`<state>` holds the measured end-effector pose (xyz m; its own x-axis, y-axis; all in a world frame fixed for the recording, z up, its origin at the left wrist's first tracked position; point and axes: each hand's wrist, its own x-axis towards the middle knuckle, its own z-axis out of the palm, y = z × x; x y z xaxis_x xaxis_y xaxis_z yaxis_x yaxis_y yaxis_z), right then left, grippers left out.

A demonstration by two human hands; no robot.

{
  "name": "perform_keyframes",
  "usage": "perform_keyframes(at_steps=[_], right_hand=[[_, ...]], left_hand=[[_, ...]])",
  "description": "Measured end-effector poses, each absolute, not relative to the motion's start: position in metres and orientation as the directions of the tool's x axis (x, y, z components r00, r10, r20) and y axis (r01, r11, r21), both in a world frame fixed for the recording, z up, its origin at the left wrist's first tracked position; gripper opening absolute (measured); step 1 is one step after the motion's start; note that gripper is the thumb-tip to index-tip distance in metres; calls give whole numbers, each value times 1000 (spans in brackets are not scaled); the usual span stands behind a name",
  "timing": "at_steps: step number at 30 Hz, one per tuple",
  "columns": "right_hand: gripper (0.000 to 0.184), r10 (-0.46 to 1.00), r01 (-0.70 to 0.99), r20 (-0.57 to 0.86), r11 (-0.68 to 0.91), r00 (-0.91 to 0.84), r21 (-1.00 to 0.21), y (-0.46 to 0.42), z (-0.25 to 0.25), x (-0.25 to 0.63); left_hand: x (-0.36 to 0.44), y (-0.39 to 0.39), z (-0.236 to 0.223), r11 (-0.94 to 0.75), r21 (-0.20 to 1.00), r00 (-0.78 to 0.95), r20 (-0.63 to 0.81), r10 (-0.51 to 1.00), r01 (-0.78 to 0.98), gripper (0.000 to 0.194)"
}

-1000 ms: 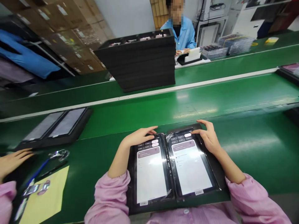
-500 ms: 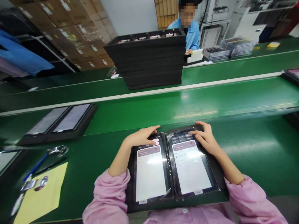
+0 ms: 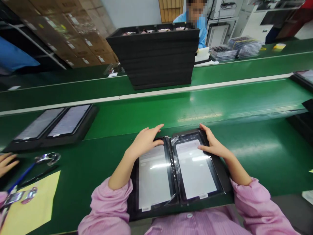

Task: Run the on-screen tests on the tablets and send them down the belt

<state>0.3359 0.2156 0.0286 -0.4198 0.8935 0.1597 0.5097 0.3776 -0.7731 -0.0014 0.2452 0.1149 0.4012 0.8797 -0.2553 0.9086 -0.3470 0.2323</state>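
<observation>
Two tablets lie side by side in a black tray (image 3: 223, 176) right in front of me, both screens lit white under plastic film. My left hand (image 3: 144, 141) rests on the top of the left tablet (image 3: 153, 176), fingers stretched out flat, thumb touching the screen. On the upper right of the right tablet (image 3: 195, 168) sits my right hand (image 3: 213, 143), fingers spread, thumb on the screen. Neither hand holds anything.
A second tray with two tablets (image 3: 51, 125) rides the green belt (image 3: 195, 107) at the left. A tall stack of black trays (image 3: 156, 57) stands beyond. Another person's hand (image 3: 6, 163), a blue pen (image 3: 21, 178) and yellow paper (image 3: 31, 205) are at far left. A person in blue sits opposite.
Both tablet screens changed from a menu with buttons to plain white pages. My hands shifted slightly on the tablets' top ends. A neighbour's hand came back into view at the left.
</observation>
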Motion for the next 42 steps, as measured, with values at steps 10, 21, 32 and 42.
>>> perform_keyframes(at_steps=[10,21,32,42], right_hand=[[129,797,565,96,502,-597,-655,213,34,338],[125,782,512,124,510,-611,-691,213,36,341],[92,864,494,141,402,-483,-771,212,39,336],[29,951,649,308,258,-39,-716,218,9,317]], left_hand=[[6,212,95,-583,159,590,-409,696,797,132],[-11,223,107,-549,271,610,-425,669,791,117],[-19,229,108,-480,252,541,-458,706,840,93],[10,221,102,-493,299,576,-414,705,817,75]])
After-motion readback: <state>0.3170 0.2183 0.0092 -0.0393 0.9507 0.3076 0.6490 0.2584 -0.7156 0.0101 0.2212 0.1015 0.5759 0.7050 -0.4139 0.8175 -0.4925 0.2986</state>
